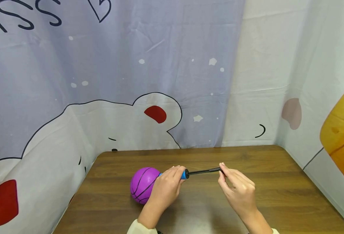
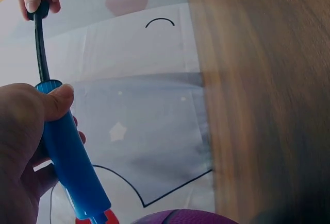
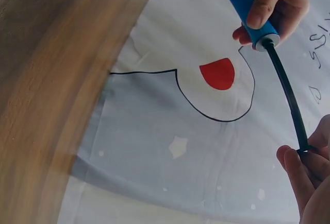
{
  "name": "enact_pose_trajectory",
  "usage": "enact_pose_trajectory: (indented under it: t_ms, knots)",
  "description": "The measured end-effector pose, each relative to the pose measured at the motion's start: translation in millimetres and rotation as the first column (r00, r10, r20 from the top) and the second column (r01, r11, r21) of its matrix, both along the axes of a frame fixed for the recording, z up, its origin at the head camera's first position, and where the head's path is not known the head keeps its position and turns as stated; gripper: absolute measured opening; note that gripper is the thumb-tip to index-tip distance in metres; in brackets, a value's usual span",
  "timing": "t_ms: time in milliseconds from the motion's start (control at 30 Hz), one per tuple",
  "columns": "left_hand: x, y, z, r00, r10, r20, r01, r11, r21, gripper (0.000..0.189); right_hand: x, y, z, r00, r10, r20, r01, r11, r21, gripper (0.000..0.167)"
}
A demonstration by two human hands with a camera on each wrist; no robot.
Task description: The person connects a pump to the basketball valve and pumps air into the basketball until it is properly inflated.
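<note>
My left hand (image 1: 166, 186) grips the blue barrel of a hand pump (image 2: 77, 167), thumb along its top end. A black rod (image 1: 204, 171) sticks far out of the barrel toward the right. At the rod's far end, the thumb and fingers of my right hand (image 1: 240, 191) pinch the small black handle (image 2: 39, 11). A purple ball (image 1: 144, 185) with black basketball lines sits on the table just left of my left hand, partly behind it. The barrel's narrow blue tip (image 2: 98, 218) points toward the ball; my left hand covers most of the barrel in the head view.
The brown wooden table (image 1: 277, 195) reaches back to a printed cloth (image 1: 160, 48) hung behind it and along the sides. The cloth carries white bear shapes, stars and lettering.
</note>
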State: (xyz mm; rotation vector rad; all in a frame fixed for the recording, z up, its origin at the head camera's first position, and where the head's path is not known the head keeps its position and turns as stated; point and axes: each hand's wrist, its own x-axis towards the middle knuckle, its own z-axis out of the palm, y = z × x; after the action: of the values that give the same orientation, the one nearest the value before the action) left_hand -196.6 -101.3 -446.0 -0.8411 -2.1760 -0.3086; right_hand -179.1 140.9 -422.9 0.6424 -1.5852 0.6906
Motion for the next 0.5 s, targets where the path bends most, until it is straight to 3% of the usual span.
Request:
enact_pose_trajectory:
  t_ms: [267, 500]
  knots:
    - [-1.1, 1.6, -0.7, 0.999, -0.016, -0.032, 0.017, 0.999, 0.031, 0.044, 2.2, -10.3, -5.0, 0.999, 0.014, 0.051, -0.014, 1.000, -0.016, 0.021]
    - [2.4, 9.7, -1.5, 0.998, -0.018, -0.064, 0.019, 1.000, 0.020, 0.045, -0.2, -43.5, -24.7, 0.993, 0.069, 0.094, -0.070, 0.997, 0.011, 0.021]
